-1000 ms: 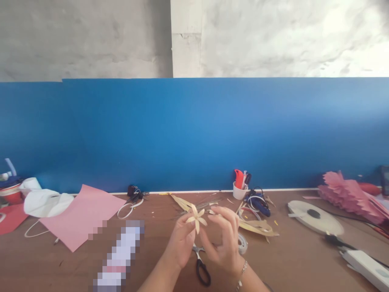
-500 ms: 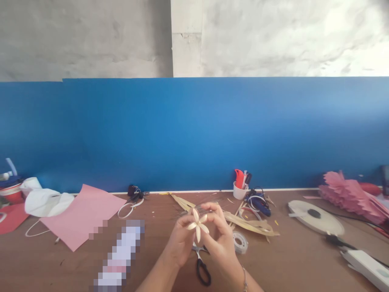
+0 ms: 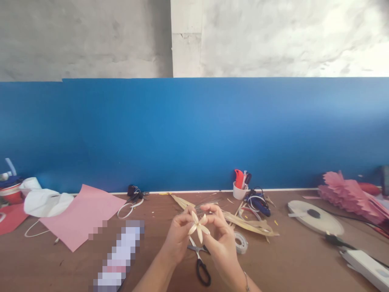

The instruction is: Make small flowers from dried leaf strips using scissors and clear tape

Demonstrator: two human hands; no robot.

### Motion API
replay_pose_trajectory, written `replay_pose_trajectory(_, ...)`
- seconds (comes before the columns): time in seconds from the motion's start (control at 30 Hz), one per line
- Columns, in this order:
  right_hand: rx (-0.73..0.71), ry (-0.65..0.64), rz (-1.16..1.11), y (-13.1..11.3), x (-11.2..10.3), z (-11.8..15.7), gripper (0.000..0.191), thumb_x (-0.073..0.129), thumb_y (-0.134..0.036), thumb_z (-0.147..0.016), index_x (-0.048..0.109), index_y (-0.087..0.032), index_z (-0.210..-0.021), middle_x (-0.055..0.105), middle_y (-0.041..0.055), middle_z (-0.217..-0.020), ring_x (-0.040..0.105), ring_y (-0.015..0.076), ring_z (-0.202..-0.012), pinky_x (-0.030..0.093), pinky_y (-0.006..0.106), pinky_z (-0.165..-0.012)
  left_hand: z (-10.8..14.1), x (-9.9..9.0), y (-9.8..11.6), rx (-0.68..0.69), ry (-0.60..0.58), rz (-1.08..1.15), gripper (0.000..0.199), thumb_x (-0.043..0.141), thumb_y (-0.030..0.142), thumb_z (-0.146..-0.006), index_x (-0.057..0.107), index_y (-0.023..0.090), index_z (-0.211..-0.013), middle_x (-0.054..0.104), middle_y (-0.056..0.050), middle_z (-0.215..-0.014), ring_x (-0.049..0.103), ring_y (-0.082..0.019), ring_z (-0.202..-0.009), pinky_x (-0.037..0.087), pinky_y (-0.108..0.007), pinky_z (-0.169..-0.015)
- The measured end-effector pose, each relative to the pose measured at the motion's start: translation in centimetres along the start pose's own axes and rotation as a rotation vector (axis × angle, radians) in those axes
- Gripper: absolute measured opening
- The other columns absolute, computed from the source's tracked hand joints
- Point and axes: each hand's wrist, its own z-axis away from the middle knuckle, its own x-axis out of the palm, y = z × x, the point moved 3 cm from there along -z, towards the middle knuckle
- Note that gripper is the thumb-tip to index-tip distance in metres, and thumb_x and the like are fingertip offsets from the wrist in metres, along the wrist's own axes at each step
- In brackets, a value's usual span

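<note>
Both of my hands hold a small cream flower (image 3: 198,227) made of narrow leaf strips, raised just above the brown table (image 3: 288,259). My left hand (image 3: 178,237) pinches it from the left. My right hand (image 3: 221,239) pinches its petals from the right, fingers curled. Black-handled scissors (image 3: 199,261) lie on the table directly under my hands. A roll of clear tape (image 3: 241,243) sits just right of my right hand.
Dried leaf strips (image 3: 246,225) lie behind my hands. A white cup with tools (image 3: 240,187) and a blue glue gun (image 3: 258,202) stand by the blue wall. Pink paper (image 3: 82,213) and white cloth (image 3: 45,202) lie left. A white disc (image 3: 314,217), pink paper fan (image 3: 349,194) and white box (image 3: 366,265) lie right.
My right hand has closed in from the right onto the flower, uncovering the tape roll. The flower has turned slightly and sits a little lower between both hands.
</note>
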Motion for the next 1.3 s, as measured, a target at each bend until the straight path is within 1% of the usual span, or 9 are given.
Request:
replay_pose_trajectory(0.43,0.116,-0.031,-0.104,0.4,0.1,0.0,0.011,0.069,-0.026,-0.070,0.063,-0.020,-0.063,0.056,0.0082,-0.106,0.052,0.0274,-0.103,0.042,0.040,-0.088,0.0,0.5,1.0,-0.038,-0.009,-0.146,0.023,0.083,0.033,-0.058,0.069,0.016,-0.048,0.044,-0.001,-0.076,0.043,-0.016,-0.078,0.036,-0.028,-0.075)
replay_pose_trajectory(0.6,0.130,-0.022,-0.153,0.6,-0.8,-0.9,0.016,0.070,-0.032,-0.072,0.065,-0.019,-0.065,0.055,0.0082,-0.106,0.054,0.0253,-0.097,0.044,0.037,-0.083,-0.4,0.0,0.9,0.015,-0.057,-0.267,0.026,0.074,0.040,-0.068,0.071,0.016,-0.057,0.046,-0.002,-0.079,0.044,-0.018,-0.081,0.035,-0.030,-0.080)
replay_pose_trajectory(0.77,0.262,0.122,-0.237,1.0,-4.2,-3.6,0.022,0.075,-0.037,-0.067,0.066,-0.018,-0.064,0.056,0.0069,-0.106,0.055,0.0229,-0.091,0.046,0.032,-0.073,-1.5,-3.4,0.6,0.071,0.269,-0.553,0.035,0.064,0.050,-0.072,0.073,0.017,-0.070,0.058,-0.005,-0.086,0.050,-0.022,-0.089,0.037,-0.031,-0.084)
replay_pose_trajectory(0.87,0.346,0.121,-0.274,1.4,-6.2,-5.0,0.017,0.075,-0.035,-0.068,0.069,-0.019,-0.071,0.061,0.0043,-0.096,0.054,0.0207,-0.090,0.044,0.032,-0.077,-1.9,-5.6,-0.1,0.026,0.356,-0.699,0.036,0.059,0.050,-0.076,0.071,0.016,-0.074,0.063,-0.006,-0.080,0.054,-0.023,-0.084,0.038,-0.034,-0.081)
replay_pose_trajectory(0.97,0.430,0.125,-0.249,1.9,-7.6,-5.8,0.019,0.077,-0.036,-0.063,0.068,-0.020,-0.067,0.061,0.0006,-0.078,0.052,0.0183,-0.082,0.041,0.029,-0.074,-2.4,-6.9,-1.1,0.000,0.388,-0.918,0.031,0.060,0.046,-0.075,0.071,0.017,-0.073,0.064,-0.006,-0.073,0.055,-0.024,-0.077,0.040,-0.035,-0.074)
replay_pose_trajectory(1.03,0.461,0.139,-0.232,2.1,-8.2,-6.1,0.021,0.078,-0.036,-0.061,0.066,-0.020,-0.061,0.059,-0.0008,-0.072,0.050,0.0167,-0.076,0.039,0.027,-0.069,-3.3,-6.7,-1.9,0.006,0.330,-1.101,0.024,0.062,0.039,-0.074,0.071,0.019,-0.065,0.066,-0.008,-0.075,0.055,-0.027,-0.082,0.039,-0.037,-0.077)
replay_pose_trajectory(1.17,0.488,0.149,-0.226,2.4,-8.9,-6.3,0.023,0.078,-0.036,-0.060,0.064,-0.019,-0.057,0.056,-0.0018,-0.063,0.045,0.0146,-0.064,0.036,0.027,-0.059,-5.9,-4.1,-4.0,0.015,0.043,-1.443,0.016,0.059,0.021,-0.078,0.072,0.021,-0.069,0.070,-0.007,-0.086,0.054,-0.027,-0.098,0.037,-0.040,-0.088)
replay_pose_trajectory(1.27,0.501,0.158,-0.231,2.3,-9.3,-6.4,0.024,0.078,-0.037,-0.061,0.063,-0.019,-0.057,0.053,-0.0025,-0.059,0.041,0.0134,-0.058,0.033,0.027,-0.054,-7.8,-2.1,-5.9,-0.035,-0.168,-1.665,0.009,0.063,0.021,-0.080,0.070,0.015,-0.081,0.068,-0.011,-0.094,0.054,-0.028,-0.105,0.040,-0.044,-0.093)
replay_pose_trajectory(1.3,0.504,0.163,-0.233,2.2,-9.5,-6.4,0.024,0.078,-0.038,-0.061,0.063,-0.019,-0.057,0.052,-0.0032,-0.058,0.039,0.0125,-0.055,0.031,0.027,-0.052,-8.3,-1.6,-6.4,-0.058,-0.221,-1.729,0.017,0.061,0.025,-0.084,0.067,0.015,-0.095,0.066,-0.011,-0.104,0.056,-0.026,-0.104,0.044,-0.045,-0.091)
